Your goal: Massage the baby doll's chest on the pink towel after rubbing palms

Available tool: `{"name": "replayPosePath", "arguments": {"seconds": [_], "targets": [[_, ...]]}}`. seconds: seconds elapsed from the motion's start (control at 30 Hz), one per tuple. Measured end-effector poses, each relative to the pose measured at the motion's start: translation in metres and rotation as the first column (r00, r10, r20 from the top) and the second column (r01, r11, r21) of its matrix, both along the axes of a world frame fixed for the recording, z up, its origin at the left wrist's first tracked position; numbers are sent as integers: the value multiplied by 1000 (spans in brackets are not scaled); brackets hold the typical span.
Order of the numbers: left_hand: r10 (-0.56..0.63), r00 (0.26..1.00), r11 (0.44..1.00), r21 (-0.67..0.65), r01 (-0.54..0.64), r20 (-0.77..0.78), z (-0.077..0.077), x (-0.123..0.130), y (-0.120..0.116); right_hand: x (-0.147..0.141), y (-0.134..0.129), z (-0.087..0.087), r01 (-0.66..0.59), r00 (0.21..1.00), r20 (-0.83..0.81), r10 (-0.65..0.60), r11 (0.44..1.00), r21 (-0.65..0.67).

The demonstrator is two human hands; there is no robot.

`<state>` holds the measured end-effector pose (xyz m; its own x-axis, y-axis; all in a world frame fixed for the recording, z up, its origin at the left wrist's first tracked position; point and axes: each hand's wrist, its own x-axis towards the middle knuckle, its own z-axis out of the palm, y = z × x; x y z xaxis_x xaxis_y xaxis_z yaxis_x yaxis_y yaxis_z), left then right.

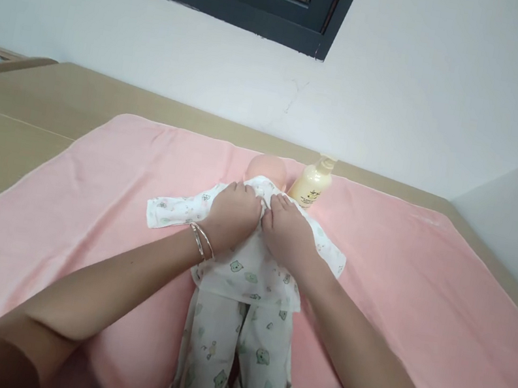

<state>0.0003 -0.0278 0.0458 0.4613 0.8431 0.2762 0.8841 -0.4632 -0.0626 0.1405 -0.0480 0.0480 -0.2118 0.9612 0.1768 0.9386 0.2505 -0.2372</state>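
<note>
A baby doll (267,167) lies on its back with its head toward the wall. It wears a white printed baby top (254,279) and matching trousers (214,345) with turned-up cuffs. Both sleeves spread out to the sides. Up at the chest, just below the neck, my left hand (234,213) is closed on the top's fabric, a bangle at the wrist. My right hand (288,231) pinches the same front beside it, the fingertips of the two hands nearly meeting. What exactly lies between the fingers is hidden.
A pale yellow pump bottle (311,183) stands right of the doll's head. Under everything is a pink sheet (400,297) on a wooden table (18,114). A white wall (407,80) and a dark window frame (310,37) rise behind.
</note>
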Motion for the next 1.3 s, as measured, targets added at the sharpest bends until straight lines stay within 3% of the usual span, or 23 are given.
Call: {"name": "replayPosePath", "arguments": {"seconds": [0.07,0.13,0.23,0.33,0.4,0.53,0.67,0.87,1.1,1.3], "targets": [[-48,999,997,66,49,-20,-2,4,-7,6,9,3,-16,998,-59,13,999,-50],[-4,998,998,56,0,62,-2,5,-7,11,15,3,27,995,-91,-35,996,-83],[147,969,983,-139,-121,196,2,1,6,8,11,2,134,990,-22,-136,987,-84],[224,946,947,-280,-155,236,5,-2,16,0,-4,3,133,989,71,-132,991,-3],[221,944,952,-265,-155,243,5,-2,17,-1,-8,6,105,989,97,-108,994,37],[218,946,955,-250,-157,239,4,1,13,8,6,8,121,993,-6,-121,991,-52],[217,944,955,-252,-154,247,5,1,12,15,22,-3,119,989,-91,-117,993,20],[213,947,958,-242,-154,239,5,0,13,12,19,-9,124,991,-60,-122,992,24],[16,975,998,-71,0,219,-3,4,3,23,21,4,-26,999,23,27,997,-70],[211,936,942,-314,-118,283,7,-3,20,6,-3,12,67,964,255,-73,997,30]]}}
